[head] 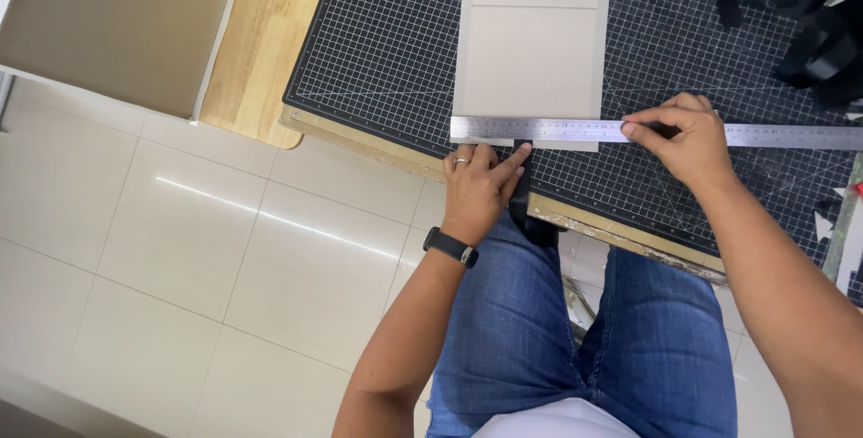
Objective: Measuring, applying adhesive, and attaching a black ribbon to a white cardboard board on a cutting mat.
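Pale floor tiles (180,249) fill the lower left, and above them a wooden table (261,52) is seen with a large dark cutting mat (387,43) marked by a white grid. On the mat a grey board (530,52) is laid, its long side running away from the person. Across its near edge a steel ruler (683,132) is placed, with its long axis from left to right, so it crosses the board at a right angle. A black strap (520,200) hangs down over the table edge, just below the ruler. The left hand (481,182) is pressed on this strap, fingers curled and the index finger stretched to the ruler's lower edge. The right hand (688,137) is set on the ruler further right, fingertips pinching its edge. More black straps (809,34) are lying at the far right. The left hand is the nearer one to the board's corner.
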